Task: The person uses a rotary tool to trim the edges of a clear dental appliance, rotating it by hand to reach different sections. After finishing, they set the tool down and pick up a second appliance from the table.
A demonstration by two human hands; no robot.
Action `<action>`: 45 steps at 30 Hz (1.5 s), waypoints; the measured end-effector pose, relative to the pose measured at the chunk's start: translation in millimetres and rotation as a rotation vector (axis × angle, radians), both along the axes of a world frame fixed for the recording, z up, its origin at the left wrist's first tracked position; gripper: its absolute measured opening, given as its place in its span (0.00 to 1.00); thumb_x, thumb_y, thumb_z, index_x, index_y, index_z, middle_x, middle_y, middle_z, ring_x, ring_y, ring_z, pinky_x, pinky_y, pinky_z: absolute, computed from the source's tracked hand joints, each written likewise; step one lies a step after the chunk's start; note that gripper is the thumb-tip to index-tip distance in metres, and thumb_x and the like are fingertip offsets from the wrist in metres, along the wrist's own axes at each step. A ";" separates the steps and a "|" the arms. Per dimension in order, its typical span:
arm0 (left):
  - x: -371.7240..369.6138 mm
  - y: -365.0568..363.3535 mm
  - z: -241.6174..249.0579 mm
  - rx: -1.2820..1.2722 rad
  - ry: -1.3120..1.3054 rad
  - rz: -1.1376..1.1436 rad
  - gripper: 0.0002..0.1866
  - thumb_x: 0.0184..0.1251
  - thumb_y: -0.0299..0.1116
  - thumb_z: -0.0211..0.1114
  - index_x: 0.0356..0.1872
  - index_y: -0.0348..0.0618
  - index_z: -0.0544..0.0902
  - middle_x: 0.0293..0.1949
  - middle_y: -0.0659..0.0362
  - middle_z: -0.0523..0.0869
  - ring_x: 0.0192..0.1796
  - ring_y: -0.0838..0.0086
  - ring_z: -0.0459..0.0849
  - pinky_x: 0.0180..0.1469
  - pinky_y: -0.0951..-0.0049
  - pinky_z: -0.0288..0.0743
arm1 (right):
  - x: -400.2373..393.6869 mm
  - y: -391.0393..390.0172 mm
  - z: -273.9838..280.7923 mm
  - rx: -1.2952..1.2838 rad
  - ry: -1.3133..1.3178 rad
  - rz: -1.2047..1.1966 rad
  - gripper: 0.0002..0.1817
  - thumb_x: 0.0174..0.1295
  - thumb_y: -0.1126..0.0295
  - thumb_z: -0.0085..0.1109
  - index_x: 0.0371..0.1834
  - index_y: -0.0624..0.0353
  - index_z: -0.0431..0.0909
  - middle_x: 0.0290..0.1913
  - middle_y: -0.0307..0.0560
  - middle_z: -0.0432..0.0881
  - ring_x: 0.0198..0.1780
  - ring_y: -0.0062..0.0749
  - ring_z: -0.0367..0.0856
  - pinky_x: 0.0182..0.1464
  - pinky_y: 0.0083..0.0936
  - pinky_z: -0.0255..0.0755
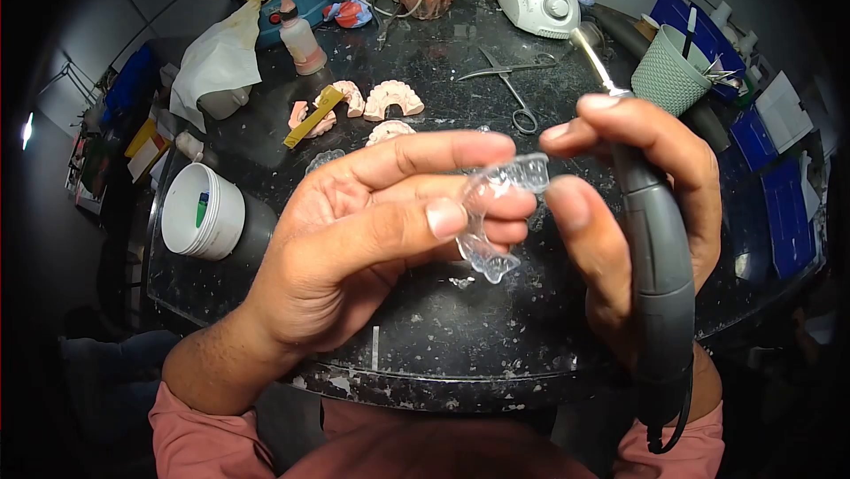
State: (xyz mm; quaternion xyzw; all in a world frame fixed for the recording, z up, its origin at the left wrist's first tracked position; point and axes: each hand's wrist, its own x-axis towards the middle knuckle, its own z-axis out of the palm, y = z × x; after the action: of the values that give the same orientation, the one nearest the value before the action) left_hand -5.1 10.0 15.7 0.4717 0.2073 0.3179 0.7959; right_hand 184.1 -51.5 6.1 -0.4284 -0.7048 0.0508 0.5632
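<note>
A clear plastic dental aligner is pinched between the thumb and fingers of my left hand, its arch curving toward the right. My right hand is wrapped round a dark rotary handpiece, whose metal tip end points up and away from me and whose cord hangs at the bottom. The right thumb and fingertips are close beside the aligner's upper end. Past my left hand lie pink plaster dental models, with a yellow strip across some of them. Another clear piece is partly hidden behind the left hand.
Scissors lie on the black table beyond my hands. A white tub stands left, a bottle at the back. A white control unit and a pale green basket of tools stand at the back right.
</note>
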 end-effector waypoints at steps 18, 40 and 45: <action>-2.1 2.8 -5.6 -0.013 -0.069 0.047 0.23 0.67 0.32 0.59 0.61 0.33 0.71 0.50 0.50 0.82 0.53 0.68 0.82 0.57 0.66 0.77 | 1.2 4.0 4.8 0.083 -0.296 0.114 0.22 0.55 0.70 0.65 0.49 0.61 0.65 0.39 0.52 0.76 0.53 0.58 0.79 0.64 0.60 0.61; -1.1 3.4 -7.1 0.218 -0.027 0.131 0.21 0.66 0.26 0.58 0.59 0.31 0.73 0.54 0.46 0.80 0.58 0.64 0.79 0.66 0.62 0.68 | 5.0 3.9 5.8 0.086 -0.233 0.163 0.21 0.56 0.69 0.63 0.49 0.59 0.64 0.37 0.52 0.73 0.53 0.61 0.78 0.64 0.62 0.60; -3.0 3.2 -6.7 0.322 0.043 0.182 0.19 0.65 0.22 0.58 0.58 0.31 0.74 0.57 0.46 0.79 0.59 0.64 0.78 0.68 0.62 0.64 | 3.3 3.9 4.2 0.080 -0.186 0.206 0.21 0.56 0.69 0.64 0.49 0.59 0.64 0.37 0.51 0.73 0.52 0.62 0.79 0.63 0.64 0.61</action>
State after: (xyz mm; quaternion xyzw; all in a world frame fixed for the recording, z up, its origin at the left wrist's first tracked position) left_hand -8.1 13.2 8.9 0.5791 0.2126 0.4073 0.6735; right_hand 187.5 -47.6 10.4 -0.3339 -0.7955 0.0402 0.5040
